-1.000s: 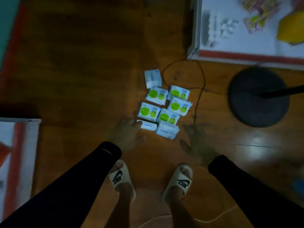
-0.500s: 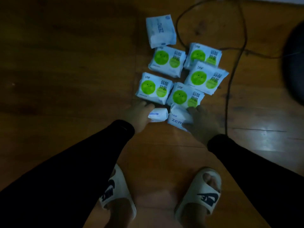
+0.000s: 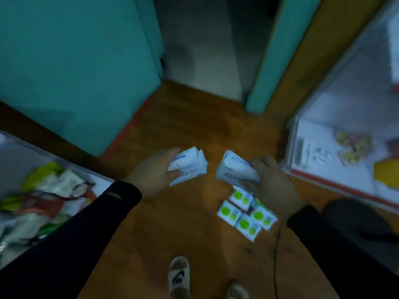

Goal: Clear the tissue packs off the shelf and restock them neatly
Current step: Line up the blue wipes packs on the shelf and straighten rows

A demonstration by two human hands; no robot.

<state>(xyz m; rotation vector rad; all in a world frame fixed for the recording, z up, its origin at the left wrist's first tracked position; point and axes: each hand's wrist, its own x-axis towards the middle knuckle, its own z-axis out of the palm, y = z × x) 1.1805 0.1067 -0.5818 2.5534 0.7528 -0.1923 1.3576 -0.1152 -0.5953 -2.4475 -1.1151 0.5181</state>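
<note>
1. My left hand (image 3: pixel 154 172) has its fingers and thumb curled round a white tissue pack (image 3: pixel 189 166), thumb on top, fingertips underneath, most of the pack sticking out past the grip toward the middle. The hold looks sound.
2. My right hand (image 3: pixel 269 186) pinches a second white pack (image 3: pixel 234 171), the one lettered "ZER…", by its near end. The lettered face juts out past my fingers toward the left hand. The two packs are close but apart.
3. Both packs are off the wooden floor (image 3: pixel 183 223), carried at about the same height. The green-spotted packs (image 3: pixel 246 214) lie in a cluster on the floor just below and behind my right wrist.
4. I judge this the carry to the shelf. I would head for the white shelf (image 3: pixel 336 186) just outside my right grip; the picture is too blurred to pick the exact slot.
5. To do it well, I would keep the squeeze light, since these packs look soft and crumple. I would set each down flat, printed face up, edges square to the shelf lip, one hand at a time.
6. The risk is the right pack slipping from its end-on pinch, so I would shift my fingers further along it first.
</note>
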